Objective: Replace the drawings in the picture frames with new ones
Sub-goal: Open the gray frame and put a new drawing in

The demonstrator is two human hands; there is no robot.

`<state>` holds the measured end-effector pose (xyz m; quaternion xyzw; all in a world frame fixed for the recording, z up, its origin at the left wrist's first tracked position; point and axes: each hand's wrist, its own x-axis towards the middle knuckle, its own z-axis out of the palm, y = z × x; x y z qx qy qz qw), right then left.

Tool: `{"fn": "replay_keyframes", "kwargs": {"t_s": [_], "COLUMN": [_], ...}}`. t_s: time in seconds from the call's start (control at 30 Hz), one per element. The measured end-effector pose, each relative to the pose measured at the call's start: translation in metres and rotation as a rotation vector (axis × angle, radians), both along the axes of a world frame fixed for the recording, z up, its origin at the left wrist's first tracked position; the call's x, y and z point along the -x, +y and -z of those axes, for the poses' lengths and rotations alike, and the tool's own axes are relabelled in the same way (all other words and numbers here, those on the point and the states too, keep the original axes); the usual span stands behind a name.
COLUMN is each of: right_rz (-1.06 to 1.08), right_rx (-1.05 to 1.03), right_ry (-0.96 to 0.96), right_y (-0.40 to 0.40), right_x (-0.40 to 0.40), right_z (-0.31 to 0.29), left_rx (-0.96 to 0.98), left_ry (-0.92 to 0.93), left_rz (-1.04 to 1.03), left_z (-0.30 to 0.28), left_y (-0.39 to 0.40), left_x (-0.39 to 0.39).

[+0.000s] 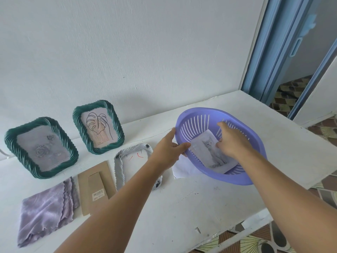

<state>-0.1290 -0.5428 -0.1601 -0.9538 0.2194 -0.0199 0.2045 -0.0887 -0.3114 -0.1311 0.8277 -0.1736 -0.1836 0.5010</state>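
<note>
Cat drawing point(212, 152) lies in purple slotted basket point(237, 175), right side of counter point(182, 207). Left hand point(168, 148) grips basket's near-left rim; right hand point(230, 141) fingers curled, pinching the drawing's far edge.

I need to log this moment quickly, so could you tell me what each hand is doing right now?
Left hand: grips the rim of the purple basket.
Right hand: inside the basket, fingers curled on the cat drawing.

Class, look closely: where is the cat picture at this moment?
The cat picture lies inside the purple basket at the right of the table, under the right hand, while the left hand grips the basket's rim.
</note>
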Motion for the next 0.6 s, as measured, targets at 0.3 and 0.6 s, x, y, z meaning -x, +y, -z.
{"fn": "replay_keyframes", "kwargs": {"t_s": [0.3, 0.6], "right_rz": [-0.052, -0.072], "right_rx": [-0.156, -0.256], "right_ry": [-0.313, -0.635], "right_y": [0.01, 0.058], "right_x": [0.001, 0.01], "right_z": [-0.015, -0.06], "left_rx": [-0.082, 0.058], "left_ry": [-0.05, -0.206], "left_rz": [-0.022, -0.188], "left_z": [0.0, -0.015], "left_y": [-0.004, -0.001], "left_x": [-0.001, -0.002]}}
